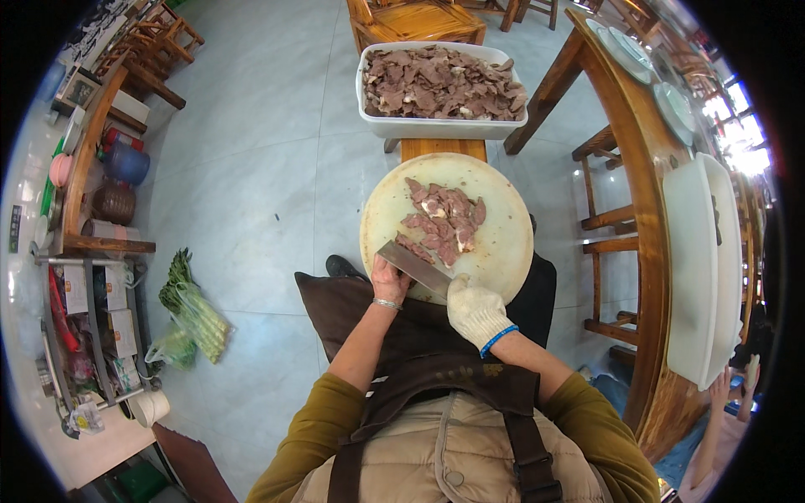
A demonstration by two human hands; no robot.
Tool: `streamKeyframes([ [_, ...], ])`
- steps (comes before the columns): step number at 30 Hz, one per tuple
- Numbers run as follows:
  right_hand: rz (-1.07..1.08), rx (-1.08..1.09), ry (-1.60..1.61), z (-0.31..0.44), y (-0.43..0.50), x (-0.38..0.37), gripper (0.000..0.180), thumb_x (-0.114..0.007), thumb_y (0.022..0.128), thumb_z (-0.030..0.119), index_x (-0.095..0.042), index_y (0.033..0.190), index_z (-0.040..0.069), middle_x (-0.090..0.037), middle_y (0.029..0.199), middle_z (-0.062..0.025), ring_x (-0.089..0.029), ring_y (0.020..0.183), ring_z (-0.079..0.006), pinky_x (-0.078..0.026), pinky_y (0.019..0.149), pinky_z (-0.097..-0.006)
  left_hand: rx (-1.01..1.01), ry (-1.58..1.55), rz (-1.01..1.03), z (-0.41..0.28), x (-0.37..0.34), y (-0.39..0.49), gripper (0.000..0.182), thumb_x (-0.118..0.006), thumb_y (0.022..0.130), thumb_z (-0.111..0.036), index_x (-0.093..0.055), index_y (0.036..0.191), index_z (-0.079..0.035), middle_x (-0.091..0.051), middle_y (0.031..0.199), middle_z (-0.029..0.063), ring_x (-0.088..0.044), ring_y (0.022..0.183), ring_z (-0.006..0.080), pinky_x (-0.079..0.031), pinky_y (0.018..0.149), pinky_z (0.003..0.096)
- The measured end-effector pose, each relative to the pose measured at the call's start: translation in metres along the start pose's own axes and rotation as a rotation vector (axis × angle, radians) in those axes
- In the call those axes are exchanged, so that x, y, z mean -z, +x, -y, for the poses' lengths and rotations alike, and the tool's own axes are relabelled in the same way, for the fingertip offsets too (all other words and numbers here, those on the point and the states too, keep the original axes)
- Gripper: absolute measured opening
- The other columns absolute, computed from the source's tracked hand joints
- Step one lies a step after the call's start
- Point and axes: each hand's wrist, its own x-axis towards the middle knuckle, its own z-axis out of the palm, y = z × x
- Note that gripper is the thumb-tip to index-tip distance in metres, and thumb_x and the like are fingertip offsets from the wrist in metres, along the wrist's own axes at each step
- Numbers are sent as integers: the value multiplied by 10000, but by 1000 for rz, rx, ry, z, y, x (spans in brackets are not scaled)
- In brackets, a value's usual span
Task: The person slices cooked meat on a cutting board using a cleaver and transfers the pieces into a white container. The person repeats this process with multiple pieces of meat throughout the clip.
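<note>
My right hand [476, 314], in a cream knitted glove with a blue cuff, grips a cleaver [416, 269] by its handle end. The broad steel blade slants up and left over the near left part of a round cutting board [503, 251]. My bare left hand [390, 280], with a silver bracelet at the wrist, is against the near side of the blade. Its fingers are curled and partly hidden, so whatever they hold does not show. Just beyond the blade lie freshly cut slices, and a loose heap of sliced cooked meat [448, 217] covers the board's middle.
A white tub [440, 129] heaped with sliced meat stands beyond the board. At right, a wooden table [648, 251] bears plates [674, 113] and a long white bin [682, 270]; another person's hands [720, 385] are beside it. Bagged green vegetables [195, 314] lie on the floor at left.
</note>
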Motion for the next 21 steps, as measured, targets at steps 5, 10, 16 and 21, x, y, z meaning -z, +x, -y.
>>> streamKeyframes([
  [5,-196,156,24,-1,29,3,318,-575,893,129,-664,1076,-115,-745,814,-255,-763,703,-353,-597,567,-488,50,21,74,-9,0,7,574,-849,638,-27,-679,1186,-32,-647,1187,171,-625,1101,396,-552,912,456],
  [10,-82,68,85,7,28,0,330,-571,904,133,-664,1124,-94,-750,836,-251,-767,767,-390,-605,635,-521,65,24,57,-7,3,5,556,-845,641,-21,-687,1173,-35,-647,1159,171,-620,1074,394,-552,886,462],
  [16,-70,3,125,13,39,3,316,-560,925,128,-670,1113,-100,-750,879,-261,-773,860,-374,-609,704,-524,27,7,74,-5,4,10,562,-850,654,-22,-686,1191,-43,-651,1158,159,-619,1064,383,-551,886,454],
  [21,-174,76,82,13,52,1,304,-550,919,117,-666,1049,-132,-749,840,-253,-766,764,-393,-608,654,-509,28,9,90,-16,3,14,567,-842,663,-14,-681,1206,-45,-657,1172,146,-625,1065,377,-549,892,449],
])
